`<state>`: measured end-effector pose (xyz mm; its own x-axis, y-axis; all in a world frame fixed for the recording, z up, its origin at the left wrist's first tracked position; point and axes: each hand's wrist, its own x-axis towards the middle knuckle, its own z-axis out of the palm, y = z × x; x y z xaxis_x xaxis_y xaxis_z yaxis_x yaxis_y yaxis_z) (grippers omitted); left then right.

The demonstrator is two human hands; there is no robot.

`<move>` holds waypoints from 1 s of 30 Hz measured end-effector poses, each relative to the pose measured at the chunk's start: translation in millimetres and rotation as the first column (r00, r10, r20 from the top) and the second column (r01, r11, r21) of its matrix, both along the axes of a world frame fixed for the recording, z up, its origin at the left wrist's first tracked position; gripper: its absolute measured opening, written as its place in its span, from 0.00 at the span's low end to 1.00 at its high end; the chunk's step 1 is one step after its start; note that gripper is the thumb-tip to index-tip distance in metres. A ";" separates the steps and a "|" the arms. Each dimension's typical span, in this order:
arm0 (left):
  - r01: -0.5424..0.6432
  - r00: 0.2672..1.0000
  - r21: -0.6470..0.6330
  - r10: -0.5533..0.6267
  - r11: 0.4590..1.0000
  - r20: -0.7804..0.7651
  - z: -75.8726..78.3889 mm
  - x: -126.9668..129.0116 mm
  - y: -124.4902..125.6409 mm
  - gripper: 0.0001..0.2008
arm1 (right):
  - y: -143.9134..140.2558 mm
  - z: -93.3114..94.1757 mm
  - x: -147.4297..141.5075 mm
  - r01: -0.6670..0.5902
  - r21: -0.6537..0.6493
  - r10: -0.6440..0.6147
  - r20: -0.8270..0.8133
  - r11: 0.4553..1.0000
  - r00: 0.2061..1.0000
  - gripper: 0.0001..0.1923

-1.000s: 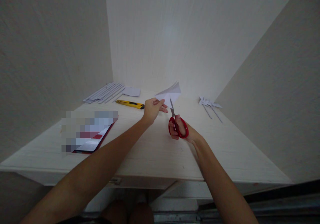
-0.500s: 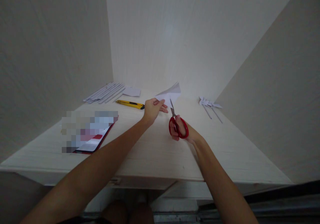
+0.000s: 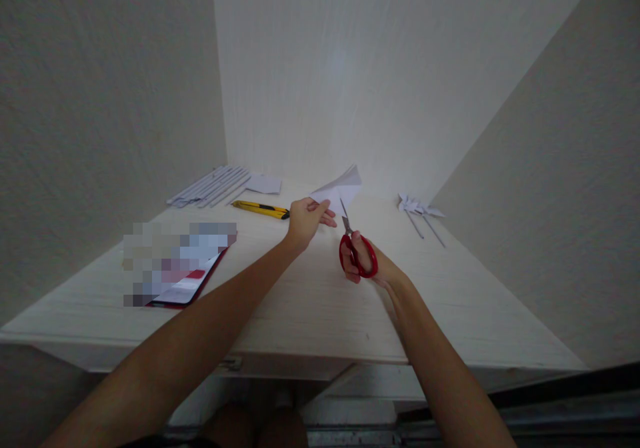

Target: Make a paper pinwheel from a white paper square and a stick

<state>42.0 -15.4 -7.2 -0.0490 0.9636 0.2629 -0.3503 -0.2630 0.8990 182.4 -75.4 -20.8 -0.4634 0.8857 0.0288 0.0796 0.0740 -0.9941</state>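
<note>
My left hand (image 3: 307,220) pinches a white sheet of paper (image 3: 345,195) at its near left edge, holding it above the table. One side of the paper rises to a point. In my right hand (image 3: 367,255) are scissors (image 3: 359,256) with red handles, my fingers through the loops. Their blades point away from me and meet the near edge of the paper; they look nearly closed, with one blade lying over the sheet.
Beside my left hand lies a yellow box cutter (image 3: 261,209). Behind it are several rolled paper sticks (image 3: 213,185) and some paper pieces (image 3: 263,183). Paper pinwheels (image 3: 417,206) on sticks lie at right. A tablet in a red case (image 3: 193,288), partly blurred, lies front left. Walls enclose the table (image 3: 310,315).
The scissor blades have drawn closer together on the paper, and the handles have shifted very slightly. My left hand and the paper stay in place.
</note>
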 end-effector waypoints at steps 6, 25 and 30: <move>-0.004 1.000 0.000 0.004 1.000 -0.009 0.0 0.1 0.0 0.08 | -0.9 -0.2 -0.1 0.029 -0.005 -0.029 0.004 1.000 1.000 0.26; -0.102 0.987 0.041 0.096 0.994 0.126 7.5 -18.8 11.6 0.06 | -3.5 7.3 6.9 -0.163 -0.121 0.148 -0.126 0.979 0.981 0.32; -0.060 0.974 -0.023 0.064 0.998 0.216 4.2 -28.0 19.6 0.03 | 10.5 2.7 8.2 0.215 0.096 -0.189 -0.225 0.972 0.956 0.25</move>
